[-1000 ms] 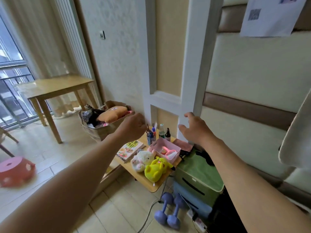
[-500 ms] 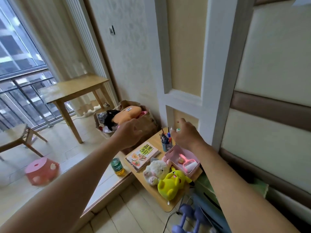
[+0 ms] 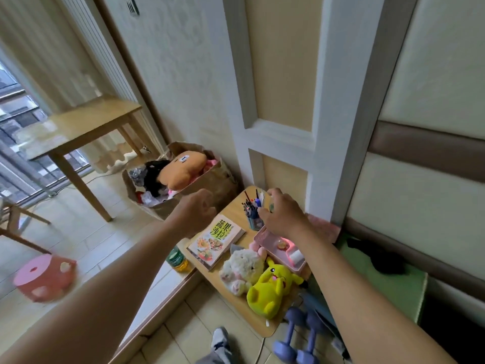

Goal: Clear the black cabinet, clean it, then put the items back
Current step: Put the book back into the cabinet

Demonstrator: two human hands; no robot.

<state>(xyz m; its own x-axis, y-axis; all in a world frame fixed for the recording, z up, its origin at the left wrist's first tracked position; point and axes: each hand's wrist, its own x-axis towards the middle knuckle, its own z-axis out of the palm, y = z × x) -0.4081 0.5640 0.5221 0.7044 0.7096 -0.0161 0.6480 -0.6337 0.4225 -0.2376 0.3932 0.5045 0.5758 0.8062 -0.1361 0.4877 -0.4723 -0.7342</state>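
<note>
A low wooden side table (image 3: 231, 290) holds a cookbook (image 3: 217, 240), a pen holder (image 3: 252, 218), a pink tray (image 3: 279, 254), a white plush (image 3: 244, 269) and a yellow plush (image 3: 270, 291). My right hand (image 3: 284, 215) is at the table's back, beside the pen holder, with its fingers curled around a small bottle (image 3: 271, 206) that only just shows between them. Hovering above the cookbook's left edge, my left hand (image 3: 195, 212) is loosely fisted and holds nothing. A green-topped box (image 3: 393, 282) stands right of the table; the dark area below it is unclear.
A brown paper bag (image 3: 223, 185) with an orange plush stands behind the table. A green-capped bottle (image 3: 178, 260) stands on the floor ledge. Blue dumbbells (image 3: 296, 337) lie below. A wooden table (image 3: 78, 127), a pink stool (image 3: 44, 277) and my shoe (image 3: 220, 340) are around.
My right hand came down from the white wall post to the bottles beside the pen holder. The view swung left and down. My left hand stayed above the cookbook.
</note>
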